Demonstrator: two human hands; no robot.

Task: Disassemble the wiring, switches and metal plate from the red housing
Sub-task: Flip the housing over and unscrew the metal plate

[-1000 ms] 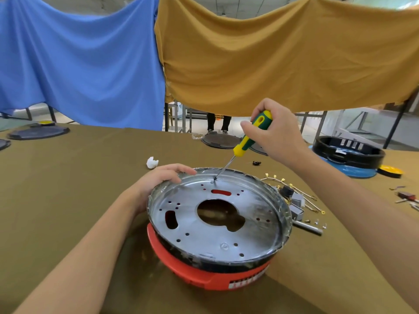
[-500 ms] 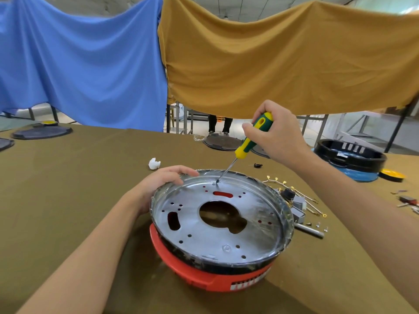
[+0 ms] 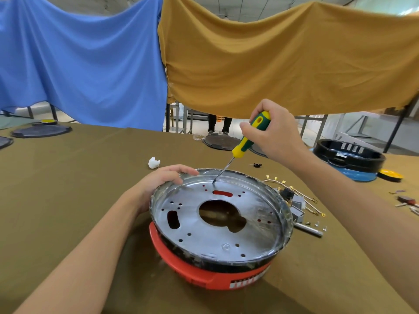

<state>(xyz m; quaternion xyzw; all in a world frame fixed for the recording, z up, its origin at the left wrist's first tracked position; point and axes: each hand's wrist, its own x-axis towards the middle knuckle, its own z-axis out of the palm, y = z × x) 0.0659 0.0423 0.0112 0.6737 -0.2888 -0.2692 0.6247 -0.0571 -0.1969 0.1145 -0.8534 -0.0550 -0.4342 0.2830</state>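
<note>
The red housing [image 3: 204, 274] sits on the olive table with a round silver metal plate [image 3: 256, 236] seated in its top, pierced by a large central hole and several small ones. My left hand [image 3: 158, 184] grips the plate's far-left rim, fingers curled over the edge. My right hand [image 3: 272, 132] holds a green-and-yellow screwdriver [image 3: 247, 141] tilted down to the left, its tip on the plate's far side near a small hole. Loose wiring with brass terminals and grey switch parts [image 3: 294, 200] lies just right of the housing.
Small screws and a metal rod [image 3: 308, 230] lie right of the housing. A white crumpled scrap [image 3: 154, 163] sits behind my left hand. A black-and-blue housing [image 3: 349, 157] stands at far right, dark round lids [image 3: 40, 131] at far left. Blue and mustard cloths hang behind.
My right hand and the screwdriver keep nearly the same pose, tip still on the plate's far side. My left hand stays on the rim. The view has shifted slightly.
</note>
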